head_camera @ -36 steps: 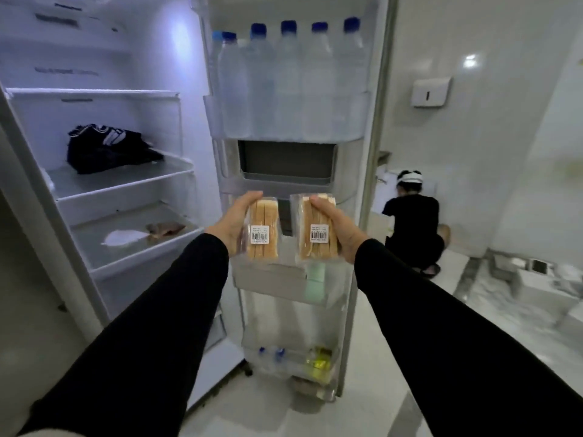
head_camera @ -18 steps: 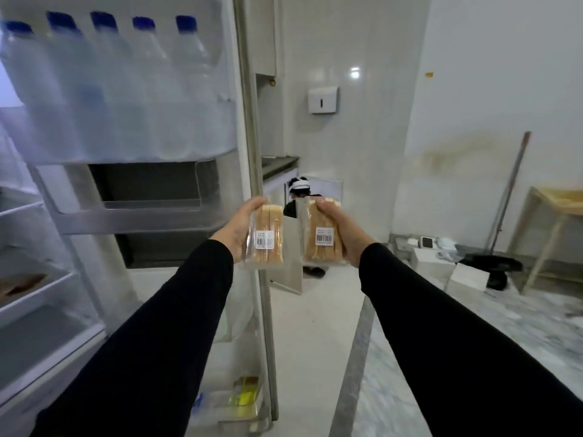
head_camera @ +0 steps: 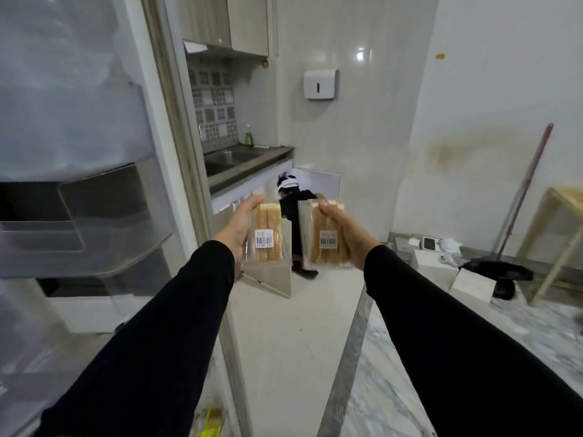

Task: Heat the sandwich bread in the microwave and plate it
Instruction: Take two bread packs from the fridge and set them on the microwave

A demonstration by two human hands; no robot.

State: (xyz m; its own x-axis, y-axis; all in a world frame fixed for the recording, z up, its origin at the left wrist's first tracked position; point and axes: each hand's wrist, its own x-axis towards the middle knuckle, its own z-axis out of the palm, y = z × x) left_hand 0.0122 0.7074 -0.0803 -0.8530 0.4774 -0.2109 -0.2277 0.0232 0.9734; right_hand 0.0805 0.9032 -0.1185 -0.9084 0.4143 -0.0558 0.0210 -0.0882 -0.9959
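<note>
Head view. My left hand point(head_camera: 241, 230) grips one clear packet of sandwich bread point(head_camera: 267, 235) from its left side, thumb curled over the top edge. The packet stands upright with its barcode label facing me. My right hand point(head_camera: 342, 236) grips a second packet of sandwich bread point(head_camera: 321, 238) from its right side, thumb likewise hooked over the top, label toward me. The two packets are held at chest height, just beside each other with a narrow gap between them; they do not touch. Both arms are extended forward in black sleeves point(head_camera: 164, 335).

The open refrigerator door point(head_camera: 94, 171) fills the left of the frame, with clear door bins on its inner face. Beyond its edge, a dark countertop with a sink point(head_camera: 233, 159) runs along the patterned tile wall, and a green bottle point(head_camera: 250, 138) stands at the back of it. A white wall dispenser point(head_camera: 319, 84) is mounted on the far wall. A second person point(head_camera: 291, 192) crouches on the floor behind the packets, mostly hidden. A mop point(head_camera: 520, 197) leans against the right wall, next to a wooden table point(head_camera: 564, 203).
</note>
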